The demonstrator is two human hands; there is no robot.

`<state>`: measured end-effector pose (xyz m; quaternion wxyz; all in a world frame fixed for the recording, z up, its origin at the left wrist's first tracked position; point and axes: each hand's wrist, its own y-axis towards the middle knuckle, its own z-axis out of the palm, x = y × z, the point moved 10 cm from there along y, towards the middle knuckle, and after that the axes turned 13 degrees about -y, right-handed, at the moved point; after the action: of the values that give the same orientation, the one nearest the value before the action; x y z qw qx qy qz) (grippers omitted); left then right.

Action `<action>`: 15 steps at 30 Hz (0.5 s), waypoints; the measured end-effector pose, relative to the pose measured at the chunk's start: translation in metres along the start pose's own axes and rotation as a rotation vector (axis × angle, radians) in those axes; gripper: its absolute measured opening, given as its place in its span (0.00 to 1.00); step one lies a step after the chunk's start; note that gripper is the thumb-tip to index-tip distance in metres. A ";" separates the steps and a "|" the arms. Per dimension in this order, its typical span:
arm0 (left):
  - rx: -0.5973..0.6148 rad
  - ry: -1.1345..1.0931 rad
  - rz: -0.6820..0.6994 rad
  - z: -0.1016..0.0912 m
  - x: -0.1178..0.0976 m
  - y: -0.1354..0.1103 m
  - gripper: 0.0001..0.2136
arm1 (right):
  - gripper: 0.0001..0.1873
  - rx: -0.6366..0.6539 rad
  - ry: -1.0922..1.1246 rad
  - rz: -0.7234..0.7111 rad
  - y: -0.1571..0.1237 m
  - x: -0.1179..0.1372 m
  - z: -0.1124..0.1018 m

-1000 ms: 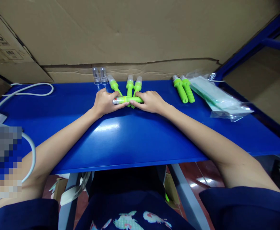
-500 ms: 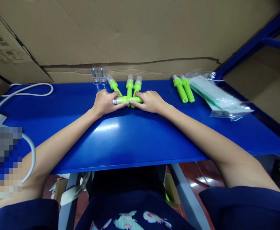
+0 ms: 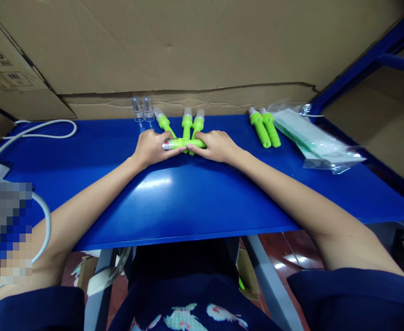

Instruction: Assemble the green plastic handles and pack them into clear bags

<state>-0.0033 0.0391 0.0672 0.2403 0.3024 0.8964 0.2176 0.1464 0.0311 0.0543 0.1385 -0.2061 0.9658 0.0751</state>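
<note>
Hardly anything is moving in the head view since the earlier frame: left hand [image 3: 152, 148] and right hand [image 3: 218, 146] are still gripping one green light [image 3: 178, 143] by its two ends, fingers curling snugly round it, thumbs nearly meeting, so the hold is apparently staying steady. It is lying crosswise before three capped lights [image 3: 187, 121] over the table [image 3: 195, 197]; two clear caps [image 3: 148, 109] are standing behind, leftward.

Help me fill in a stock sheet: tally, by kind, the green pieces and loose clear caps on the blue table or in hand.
Held green piece: 1
Green pieces with pale caps: 3
Green pieces at the right: 2
Loose clear caps: 2
Total: 8
</note>
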 end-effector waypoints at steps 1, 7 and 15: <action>-0.002 -0.006 0.001 0.000 0.000 0.000 0.35 | 0.30 0.003 -0.002 0.001 0.000 0.000 0.000; 0.002 -0.013 -0.006 0.000 0.001 0.000 0.35 | 0.31 0.001 0.002 -0.001 0.000 0.000 0.000; -0.012 -0.003 0.018 -0.001 -0.002 0.000 0.34 | 0.31 0.000 0.002 -0.002 0.000 0.000 0.000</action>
<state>-0.0028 0.0380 0.0688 0.2417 0.3092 0.8919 0.2248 0.1464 0.0312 0.0542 0.1378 -0.2072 0.9657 0.0745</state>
